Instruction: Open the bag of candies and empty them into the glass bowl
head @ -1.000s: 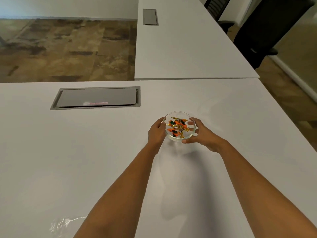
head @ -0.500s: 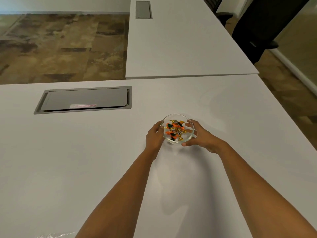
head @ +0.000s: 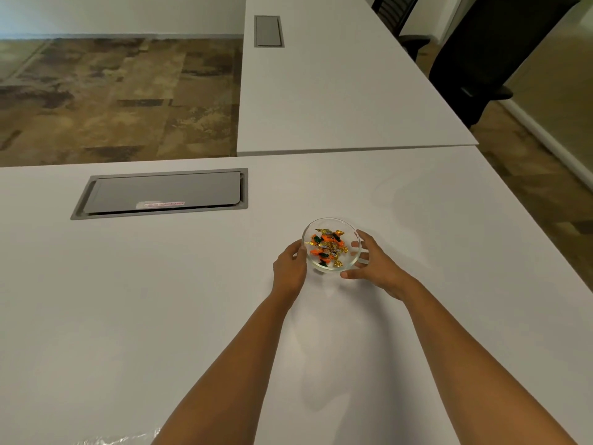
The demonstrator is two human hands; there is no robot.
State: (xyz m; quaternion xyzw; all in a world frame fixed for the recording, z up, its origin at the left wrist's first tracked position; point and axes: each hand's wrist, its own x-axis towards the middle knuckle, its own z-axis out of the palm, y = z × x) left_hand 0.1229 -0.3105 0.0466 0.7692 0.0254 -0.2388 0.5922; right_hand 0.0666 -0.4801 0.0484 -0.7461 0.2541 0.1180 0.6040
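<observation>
Bowl (head: 331,248) sits on table (head: 128,300), candies (head: 328,247) already inside. Left hand (head: 288,271) cups the left wall, fingers curled together against glass. Right hand (head: 373,264) cups the right wall, fingers (head: 356,245) slightly spread, thumb low at the base. Clear bag (head: 118,440) lies at the near table edge, looks empty. Likely placing: keep both sides evenly pressed, bowl level, slide slowly, release both together so candies stay in.

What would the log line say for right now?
stage: candies in glass bowl | left hand: cupping bowl | right hand: cupping bowl | bowl: on table
</observation>
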